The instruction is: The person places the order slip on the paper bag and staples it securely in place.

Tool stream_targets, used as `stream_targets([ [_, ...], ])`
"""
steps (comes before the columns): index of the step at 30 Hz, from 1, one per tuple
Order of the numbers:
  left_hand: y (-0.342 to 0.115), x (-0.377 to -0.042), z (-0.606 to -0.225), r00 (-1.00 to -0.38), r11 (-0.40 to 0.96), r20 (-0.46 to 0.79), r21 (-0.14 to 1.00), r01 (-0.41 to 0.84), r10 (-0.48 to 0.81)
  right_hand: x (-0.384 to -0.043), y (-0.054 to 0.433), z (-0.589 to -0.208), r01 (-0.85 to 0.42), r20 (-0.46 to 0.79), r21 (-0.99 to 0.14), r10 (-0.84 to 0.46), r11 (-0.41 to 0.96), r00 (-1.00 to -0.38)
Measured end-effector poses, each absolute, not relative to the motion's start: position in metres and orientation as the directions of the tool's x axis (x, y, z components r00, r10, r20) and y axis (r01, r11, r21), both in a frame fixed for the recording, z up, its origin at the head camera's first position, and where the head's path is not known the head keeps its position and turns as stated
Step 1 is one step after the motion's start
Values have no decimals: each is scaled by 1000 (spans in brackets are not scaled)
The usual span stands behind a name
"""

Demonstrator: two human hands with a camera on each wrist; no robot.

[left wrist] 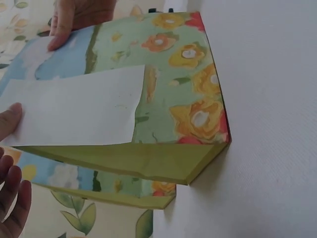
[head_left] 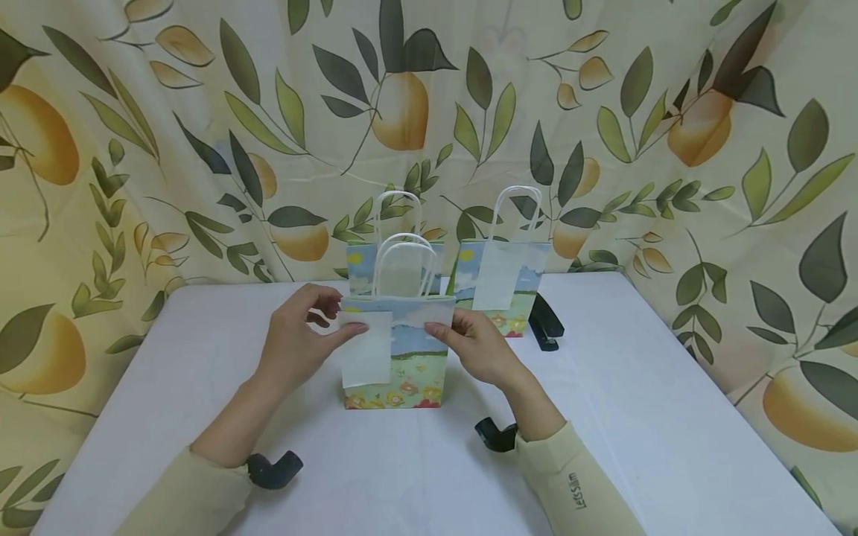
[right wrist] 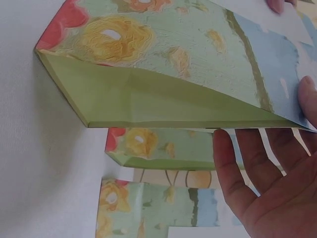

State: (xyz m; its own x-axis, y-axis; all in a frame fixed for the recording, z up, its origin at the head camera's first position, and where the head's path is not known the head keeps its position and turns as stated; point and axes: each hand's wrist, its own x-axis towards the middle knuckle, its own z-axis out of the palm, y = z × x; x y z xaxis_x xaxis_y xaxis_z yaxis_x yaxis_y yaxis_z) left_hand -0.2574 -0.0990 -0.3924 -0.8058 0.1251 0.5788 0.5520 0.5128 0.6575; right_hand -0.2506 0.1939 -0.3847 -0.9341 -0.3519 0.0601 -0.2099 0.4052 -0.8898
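Note:
A small paper bag (head_left: 418, 372) with white handles, painted sky and flowers, stands upright on the table. A blank white slip of paper (head_left: 366, 357) lies against the left part of its front. My left hand (head_left: 295, 335) pinches the slip at the bag's left edge, thumb on the paper and several fingers curled behind. My right hand (head_left: 479, 346) grips the bag's upper right edge, thumb in front and its fingers (right wrist: 257, 163) behind the panel. In the left wrist view, the slip's lower edge lifts slightly from the bag.
Behind stand two similar bags: one at the left (head_left: 360, 268), partly hidden, and one at the right (head_left: 529, 272) with a white slip (head_left: 494, 279) on its front. A black stapler (head_left: 546, 324) lies beside the right one. A patterned curtain (head_left: 469, 112) hangs behind the white table (head_left: 201, 335).

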Motion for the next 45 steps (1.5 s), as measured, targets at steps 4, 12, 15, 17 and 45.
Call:
stream_targets([
  [4, -93, -260, -389, -773, 514, 616, 618, 595, 155, -250, 194, -384, -208, 60, -887, -345, 411, -937],
  [12, -84, -259, -384, -810, 485, 560, 667, 565, 173, -249, 193, -384, -209, 58, -891, -355, 403, -933],
  [15, -81, -260, -383, -828, 476, 531, 690, 545, 179, -249, 192, -383, -217, 65, -892, -364, 396, -929],
  [17, -79, -261, -382, -832, 465, 522, 699, 543, 187, -249, 192, -383, -225, 71, -890, -366, 397, -928],
  [45, -61, -267, -373, -813, 361, 549, 731, 579, 191, -248, 188, -381, -266, 103, -881, -390, 392, -915],
])
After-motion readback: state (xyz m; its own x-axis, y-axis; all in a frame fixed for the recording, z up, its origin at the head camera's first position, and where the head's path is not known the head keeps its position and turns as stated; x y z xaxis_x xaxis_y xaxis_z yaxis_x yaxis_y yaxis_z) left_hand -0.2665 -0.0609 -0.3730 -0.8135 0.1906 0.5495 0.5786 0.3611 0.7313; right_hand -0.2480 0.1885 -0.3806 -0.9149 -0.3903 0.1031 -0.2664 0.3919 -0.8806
